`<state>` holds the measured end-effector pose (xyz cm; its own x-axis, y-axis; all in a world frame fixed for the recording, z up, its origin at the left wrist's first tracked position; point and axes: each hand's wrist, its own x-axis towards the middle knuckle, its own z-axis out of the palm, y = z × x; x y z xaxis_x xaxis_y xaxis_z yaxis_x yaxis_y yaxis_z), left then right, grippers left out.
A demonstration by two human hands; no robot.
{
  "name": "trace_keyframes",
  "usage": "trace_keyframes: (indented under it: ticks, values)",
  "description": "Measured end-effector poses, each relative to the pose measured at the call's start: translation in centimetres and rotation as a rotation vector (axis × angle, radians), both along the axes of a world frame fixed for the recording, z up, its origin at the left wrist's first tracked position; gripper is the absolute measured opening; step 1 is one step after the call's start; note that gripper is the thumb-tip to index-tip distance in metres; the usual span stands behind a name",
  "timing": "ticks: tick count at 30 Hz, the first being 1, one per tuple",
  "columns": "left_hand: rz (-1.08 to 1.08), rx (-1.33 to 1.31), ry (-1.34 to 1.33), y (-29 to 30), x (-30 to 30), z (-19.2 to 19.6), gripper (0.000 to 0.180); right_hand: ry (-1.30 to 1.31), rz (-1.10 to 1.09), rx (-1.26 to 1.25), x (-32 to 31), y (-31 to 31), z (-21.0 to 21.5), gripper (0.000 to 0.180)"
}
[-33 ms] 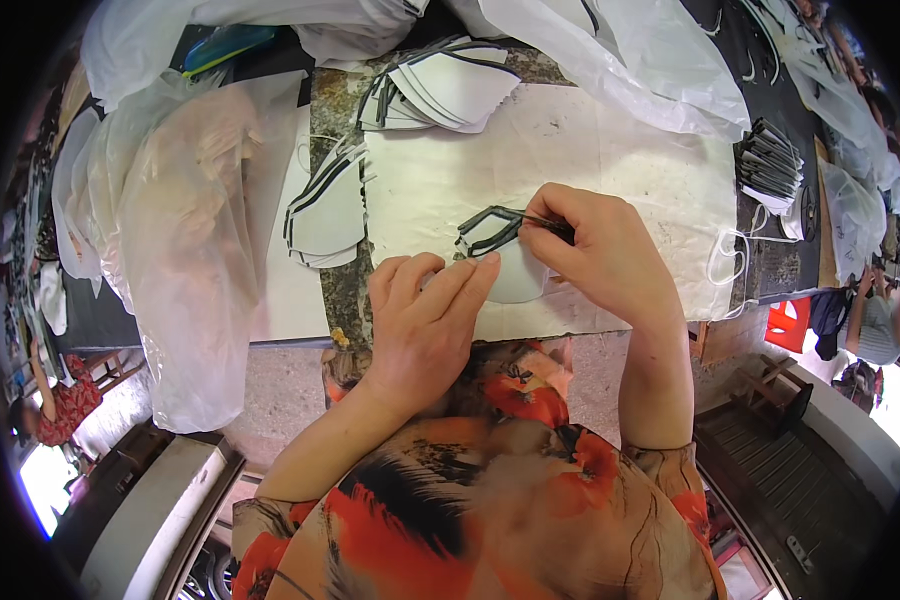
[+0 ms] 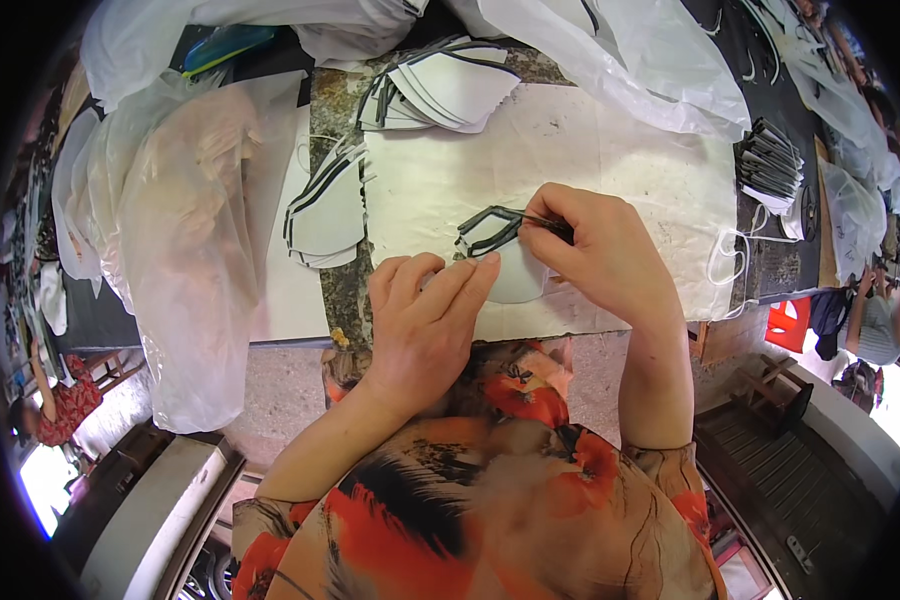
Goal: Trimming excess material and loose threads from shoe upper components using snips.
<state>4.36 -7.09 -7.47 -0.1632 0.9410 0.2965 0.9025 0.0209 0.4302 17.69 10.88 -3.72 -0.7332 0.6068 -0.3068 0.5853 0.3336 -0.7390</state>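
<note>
Seemingly unchanged:
Head view, change: both pictures carry the same instant, so nothing can be seen to have shifted; the work reads as mid-step, with one piece under the hands.
Head view, landmark: a white work sheet (image 2: 610, 160) spread over the bench, with every place below given against it.
Head view, piece in hand: a pale, curved-edged cut panel (image 2: 518, 282) lies near the sheet's front edge, at its middle, with a dark trim strip (image 2: 490, 228) looping along the panel's far edge.
Head view, left hand: the left hand (image 2: 425, 325) rests palm-down at the front edge of the sheet, fingers (image 2: 470, 283) extended and close together, their tips pressing on the near side of the panel; it grips nothing.
Head view, right hand: the right hand (image 2: 605, 255) sits just right of the panel, thumb and forefinger pinched tight on the end of the dark trim strip, the other fingers curled in.
Head view, stock: one stack of white dark-edged panels (image 2: 440, 90) lies at the sheet's far edge, and another stack of white panels (image 2: 325, 215) lies just off its left edge.
Head view, surroundings: clear plastic bags (image 2: 185, 220) bulge well left of the sheet; a bundle of dark strips (image 2: 770, 160) lies off its right edge.
</note>
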Motion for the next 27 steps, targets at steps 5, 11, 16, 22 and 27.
trace_keyframes:
  ticks: [5,11,16,22,27]
  values:
    - [-0.021,-0.047,0.009,0.5,-0.1,0.9,0.045,0.009,0.017,0.019,0.1,0.5,-0.2,0.019]
    - [-0.049,-0.153,0.011,1.3,-0.1,2.0,0.047,0.031,0.068,0.058,0.2,1.3,-0.3,0.018]
    - [-0.08,-0.202,0.048,1.8,-0.1,2.3,0.048,0.044,0.069,0.059,0.3,1.9,-0.7,0.017]
    - [-0.096,-0.217,0.062,2.4,0.0,2.9,0.049,0.089,0.061,0.043,0.5,2.2,-1.4,0.017]
    - [-0.107,-0.255,0.067,2.8,0.1,3.4,0.052,0.094,0.051,0.015,0.7,2.3,-1.4,0.017]
